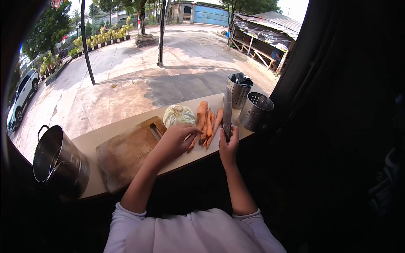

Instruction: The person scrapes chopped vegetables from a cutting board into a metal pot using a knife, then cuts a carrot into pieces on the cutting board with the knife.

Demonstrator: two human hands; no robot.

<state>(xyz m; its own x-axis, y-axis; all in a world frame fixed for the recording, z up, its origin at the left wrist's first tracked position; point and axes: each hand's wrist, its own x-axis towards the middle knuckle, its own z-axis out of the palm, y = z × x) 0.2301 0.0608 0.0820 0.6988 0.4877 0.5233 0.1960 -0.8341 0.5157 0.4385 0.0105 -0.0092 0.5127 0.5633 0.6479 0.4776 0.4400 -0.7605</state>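
My right hand point(228, 145) is wrapped round the dark handle of a large knife point(228, 107), its wide blade pointing up and away from me. My left hand point(184, 135) reaches across the near side of a pale cabbage point(179, 114), fingers extended toward the carrots, and nothing shows in its grasp. Several orange carrots point(203, 110) lie side by side between the cabbage and the knife. To the left of the cabbage is a worn wooden cutting board point(122, 154) with a slot near its far right corner, partly behind my left forearm.
A tall metal pot point(76, 166) stands at the counter's left end. Two perforated metal holders, one point(239, 95) with dark utensils and another point(253, 116) nearer me, stand at the right end of the narrow counter point(88, 143). Beyond it is a paved yard; a person sits under the shelter.
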